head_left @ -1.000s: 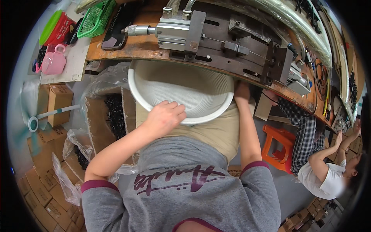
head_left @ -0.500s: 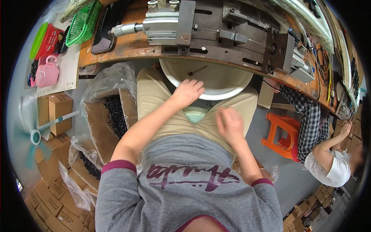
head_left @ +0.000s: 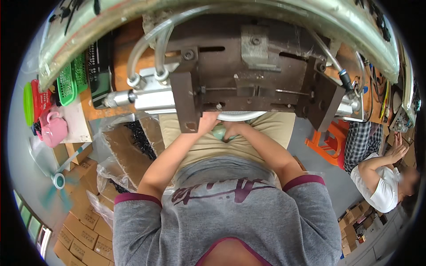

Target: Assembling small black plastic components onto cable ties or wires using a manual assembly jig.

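Both my hands are low in front of my lap, close under the front edge of a dark metal fixture [head_left: 222,71]. My left hand [head_left: 209,123] reaches up beside the fixture's left block, and its fingers are mostly hidden behind the metal. Beside it, my right hand [head_left: 233,128] is at the near rim of a white basin [head_left: 244,116], its fingers turned inward and hard to make out. Between my thighs, below the hands, shows a pale green rounded thing [head_left: 218,132]. Whether either hand holds anything is not visible.
Clear hoses [head_left: 137,57] arch over the fixture's silver cylinder [head_left: 155,100]. A pink cup [head_left: 54,128] and green basket [head_left: 70,82] stand at left. An open carton [head_left: 128,148] of black parts is beside my left leg. A co-worker [head_left: 377,179] sits far right near an orange stool [head_left: 330,144].
The view has tilted, so the fixture sits lower and covers most of the basin. My right hand has moved inward and up to the basin rim, next to my left hand.
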`<action>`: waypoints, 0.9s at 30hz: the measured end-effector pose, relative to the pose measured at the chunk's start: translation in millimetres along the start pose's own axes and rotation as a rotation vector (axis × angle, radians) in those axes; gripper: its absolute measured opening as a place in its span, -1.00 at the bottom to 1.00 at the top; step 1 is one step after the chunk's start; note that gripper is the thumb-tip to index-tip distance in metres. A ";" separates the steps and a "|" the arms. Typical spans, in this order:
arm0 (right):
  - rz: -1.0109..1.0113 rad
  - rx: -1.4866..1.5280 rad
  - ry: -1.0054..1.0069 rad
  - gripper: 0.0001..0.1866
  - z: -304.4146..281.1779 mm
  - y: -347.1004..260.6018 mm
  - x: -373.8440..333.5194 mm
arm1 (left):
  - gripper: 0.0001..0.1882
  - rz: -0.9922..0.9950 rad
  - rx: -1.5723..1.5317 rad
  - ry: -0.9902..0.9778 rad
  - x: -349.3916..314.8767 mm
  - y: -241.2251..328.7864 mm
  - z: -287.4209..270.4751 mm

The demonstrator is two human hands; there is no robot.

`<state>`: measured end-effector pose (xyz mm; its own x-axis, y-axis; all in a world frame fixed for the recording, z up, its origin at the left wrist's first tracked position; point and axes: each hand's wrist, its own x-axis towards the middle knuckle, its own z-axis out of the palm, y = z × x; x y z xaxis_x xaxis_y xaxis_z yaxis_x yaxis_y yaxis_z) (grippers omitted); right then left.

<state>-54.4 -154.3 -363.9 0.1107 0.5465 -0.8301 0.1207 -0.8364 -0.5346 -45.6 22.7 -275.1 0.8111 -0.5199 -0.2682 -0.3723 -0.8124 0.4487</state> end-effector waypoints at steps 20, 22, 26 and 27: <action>-0.496 0.351 0.721 -0.53 30.4 -65.7 -212.3 | -0.61 0.274 -0.058 0.125 -27.8 35.2 13.8; -0.575 0.455 0.662 -0.50 18.6 -85.1 -253.3 | -0.56 0.256 -0.095 0.042 -36.5 47.6 6.7; -0.697 0.248 0.979 -0.63 -26.4 -116.8 -308.8 | -0.48 0.389 -0.127 0.166 -46.5 68.7 -45.3; -0.719 0.214 1.084 -0.67 -40.6 -119.7 -321.6 | -0.52 0.412 -0.182 0.212 -44.8 76.0 -70.5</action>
<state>-64.4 -228.2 -26.6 0.8291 0.5408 0.1417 0.3380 -0.2829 -0.8976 -78.5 2.9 -168.9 0.6943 -0.7072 0.1336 -0.6116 -0.4820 0.6274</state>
